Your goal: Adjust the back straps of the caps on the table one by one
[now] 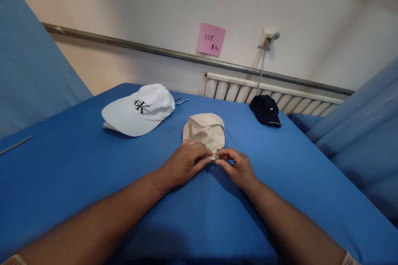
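A beige cap (207,129) lies on the blue-covered table, its brim at the far side and its back strap toward me. My left hand (186,159) is closed, pinching the cap's near edge between thumb and fingers. Opposite it, my right hand (238,165) pinches a small metal buckle (216,156) on the strap. The fingertips of both hands nearly meet there, and they partly hide the strap.
Left of the beige cap rests a white cap (152,105) with black letters. A dark navy cap (266,109) sits at the back right. A thin stick (16,145) lies at the left. Behind the blue table (93,182) are a radiator (230,87), a metal rail (155,51) and blue curtains (367,132).
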Tool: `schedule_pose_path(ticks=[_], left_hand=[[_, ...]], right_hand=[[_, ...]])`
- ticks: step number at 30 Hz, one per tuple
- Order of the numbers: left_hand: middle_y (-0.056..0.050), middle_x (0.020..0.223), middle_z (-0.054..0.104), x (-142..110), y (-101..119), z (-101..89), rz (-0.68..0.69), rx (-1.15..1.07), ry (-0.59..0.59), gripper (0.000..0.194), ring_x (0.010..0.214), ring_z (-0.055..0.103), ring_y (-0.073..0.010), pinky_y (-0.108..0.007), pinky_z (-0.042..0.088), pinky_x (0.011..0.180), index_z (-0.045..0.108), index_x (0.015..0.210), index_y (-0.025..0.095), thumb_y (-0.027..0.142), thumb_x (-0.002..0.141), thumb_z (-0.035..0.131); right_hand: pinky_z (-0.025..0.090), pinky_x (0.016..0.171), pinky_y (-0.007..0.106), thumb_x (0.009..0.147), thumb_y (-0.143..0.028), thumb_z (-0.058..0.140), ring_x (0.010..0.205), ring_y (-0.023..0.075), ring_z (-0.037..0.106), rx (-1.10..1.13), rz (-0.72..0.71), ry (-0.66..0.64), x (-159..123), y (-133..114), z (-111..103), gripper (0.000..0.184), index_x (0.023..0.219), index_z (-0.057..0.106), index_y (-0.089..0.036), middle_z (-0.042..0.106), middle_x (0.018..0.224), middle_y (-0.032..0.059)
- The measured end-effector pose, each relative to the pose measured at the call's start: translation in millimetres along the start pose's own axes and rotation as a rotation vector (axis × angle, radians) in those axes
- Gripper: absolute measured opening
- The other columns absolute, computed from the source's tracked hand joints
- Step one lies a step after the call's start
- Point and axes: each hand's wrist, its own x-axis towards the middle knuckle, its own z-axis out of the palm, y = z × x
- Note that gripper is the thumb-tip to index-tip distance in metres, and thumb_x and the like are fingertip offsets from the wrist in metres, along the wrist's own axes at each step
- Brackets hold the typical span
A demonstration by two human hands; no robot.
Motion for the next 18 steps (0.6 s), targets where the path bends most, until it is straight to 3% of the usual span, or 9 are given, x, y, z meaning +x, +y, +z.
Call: schedule_pose_path(ticks=[4,9,18], left_hand=[[-0.004,0.087,0.071,1.2,0.8,1.4,0.017,0.047,0.017,0.015,0.085,0.061,-0.0183,-0.035,0.042,0.087,0.069,0.095,0.019,0.024,0.092,0.056],[-0.003,0.085,0.07,1.5,0.7,3.0,-0.109,-0.048,0.042,0.015,0.082,0.062,-0.0173,-0.031,0.044,0.081,0.07,0.091,0.019,0.025,0.091,0.056],[-0.002,0.083,0.07,2.2,8.1,3.2,-0.132,-0.093,0.038,0.01,0.08,0.061,-0.0159,-0.03,0.042,0.081,0.069,0.088,0.019,0.022,0.087,0.06]], right_hand=[[0.055,0.07,0.026,0.083,-0.031,0.068,0.069,0.0138,0.065,0.122,0.101,-0.022,-0.5,1.2,0.1,0.015,0.093,0.07,-0.021,0.071,0.08,0.0011],[0.056,0.065,0.027,0.081,-0.033,0.069,0.066,0.0142,0.067,0.323,0.227,-0.044,-0.4,5.2,0.5,0.018,0.093,0.069,-0.019,0.072,0.076,0.0012],[0.056,0.061,0.027,0.079,-0.036,0.071,0.061,0.0138,0.065,0.338,0.247,-0.032,-0.8,6.1,3.0,0.021,0.09,0.069,-0.019,0.071,0.072,0.0011]])
